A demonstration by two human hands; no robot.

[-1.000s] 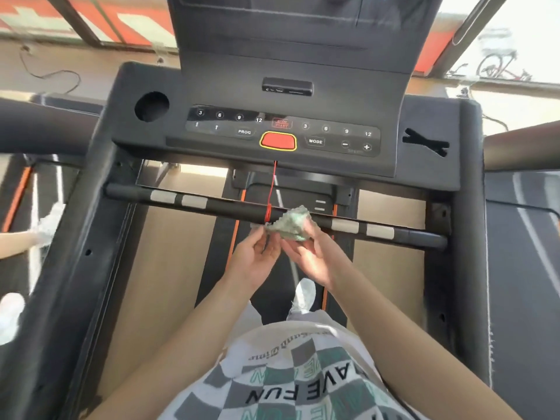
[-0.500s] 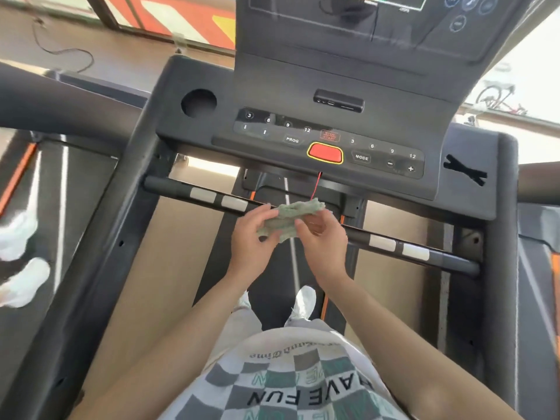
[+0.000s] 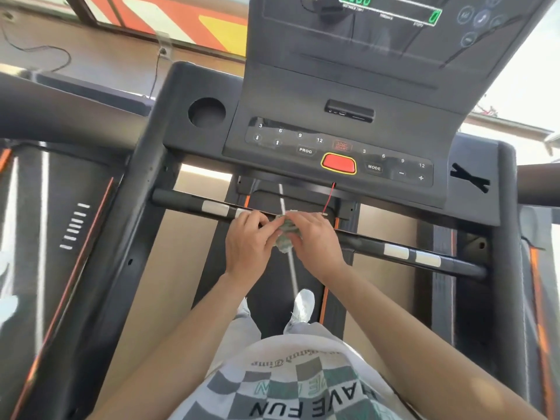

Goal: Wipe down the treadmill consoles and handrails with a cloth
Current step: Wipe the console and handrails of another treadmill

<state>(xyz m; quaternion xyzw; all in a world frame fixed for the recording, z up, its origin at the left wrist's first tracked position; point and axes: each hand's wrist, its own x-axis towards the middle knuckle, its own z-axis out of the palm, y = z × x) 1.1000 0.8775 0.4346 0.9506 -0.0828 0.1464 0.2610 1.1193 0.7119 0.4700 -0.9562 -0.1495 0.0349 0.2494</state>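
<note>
Hands closer together than half second ago; cloth [image 3: 286, 236] more bunched, mostly hidden between them. Left grip [image 3: 248, 241]: fingers curled, pinching left side of cloth. Right grip [image 3: 315, 241]: fingers curled round right side. Cloth green, crumpled, in front of middle of black handrail bar [image 3: 424, 259], below console [image 3: 333, 131]. Can't tell if cloth touches bar. Red cord [image 3: 329, 197] hangs below red stop button [image 3: 338, 163], ends just beside right grip. White shoe [image 3: 303, 304] on treadmill belt [image 3: 272, 277].

Black treadmill belt [image 3: 269, 286] — one white shoe [image 3: 303, 304] on it
</note>
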